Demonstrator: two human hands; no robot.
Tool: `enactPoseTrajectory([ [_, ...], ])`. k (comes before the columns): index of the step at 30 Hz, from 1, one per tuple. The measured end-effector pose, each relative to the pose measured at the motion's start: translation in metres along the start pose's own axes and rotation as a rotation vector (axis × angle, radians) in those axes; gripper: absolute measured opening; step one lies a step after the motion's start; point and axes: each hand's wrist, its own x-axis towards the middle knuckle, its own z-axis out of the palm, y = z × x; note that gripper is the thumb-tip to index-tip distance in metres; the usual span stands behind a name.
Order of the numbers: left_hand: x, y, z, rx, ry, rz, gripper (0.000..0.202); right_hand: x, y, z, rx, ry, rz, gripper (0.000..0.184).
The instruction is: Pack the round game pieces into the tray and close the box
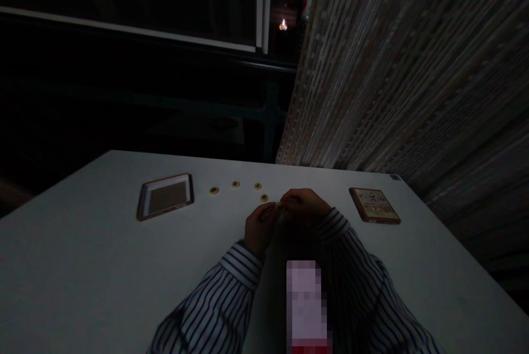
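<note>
My left hand [260, 226] and my right hand [308, 204] meet above the white table [206, 266], fingertips pinched together. Between them shows a small pale chess piece [279, 206], mostly covered by the fingers. Just beyond lies a round chess piece [264, 197] with a dark character on it. Other chess pieces lie flat in a loose row: one [258, 185] farther back, one [235, 184] to its left, and one [214, 190] nearest the box.
A shallow open box [167, 198] lies on the left. On the right is a flat box or lid [376, 205] with a printed top. A string curtain [372, 67] hangs behind the table's right side. A blurred-out pinkish rectangle [306, 299] is between my forearms. The room is dim.
</note>
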Motion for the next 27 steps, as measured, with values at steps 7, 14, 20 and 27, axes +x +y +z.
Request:
enactPoseTrajectory([
  [7, -0.001, -0.002, -0.001, 0.06, 0.039, 0.006, 0.022, 0.007, 0.003, -0.004, -0.148, -0.111, -0.101, 0.022],
  [14, -0.004, 0.006, 0.001, 0.074, 0.03, -0.008, 0.02, 0.006, 0.0, -0.007, -0.215, -0.112, -0.091, 0.02],
  [20, 0.001, 0.003, 0.006, 0.073, 0.012, -0.009, 0.025, 0.004, -0.002, -0.012, -0.19, -0.036, -0.085, 0.02],
  [27, 0.007, 0.0, 0.011, 0.05, 0.014, -0.001, 0.025, 0.002, -0.008, -0.016, -0.227, -0.023, -0.006, 0.019],
])
